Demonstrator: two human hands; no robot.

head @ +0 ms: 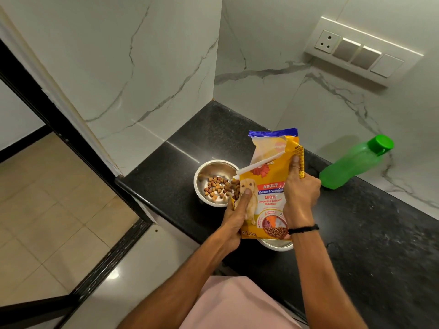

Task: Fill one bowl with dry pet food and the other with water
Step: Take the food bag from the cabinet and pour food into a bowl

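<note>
Black speckled stone counter (370, 238), set in a corner of white marble-veined wall tiles (166, 67). A cream switch panel (363, 52) with one socket is fixed on the right-hand wall, and beige floor tiles (42, 210) lie below to the left. Item one: steel bowl (211, 168), near the counter's left end, holding a shallow scatter of brown kibble (216, 187) that covers only part of its bottom. Item two: second steel bowl (275, 246), closer to the person and mostly hidden beneath the bag; its contents cannot be seen. Item three: yellow pet food bag (268, 193) with a blue top strip, held up off the counter between the two bowls and tipped leftward, with kibble showing at its torn lower-left corner over the first bowl's rim. The left hand (237, 210) grips the bag's lower left edge, thumb pressed on the printed front and fingers behind. The right hand (300, 188) clamps the bag's right edge, thumb up along the front, with a black band (303, 229) on its wrist. Item four: green plastic bottle (351, 165), capped, on the counter by the wall, just right of the right hand. A pink garment (237, 305) shows at the bottom edge.
</note>
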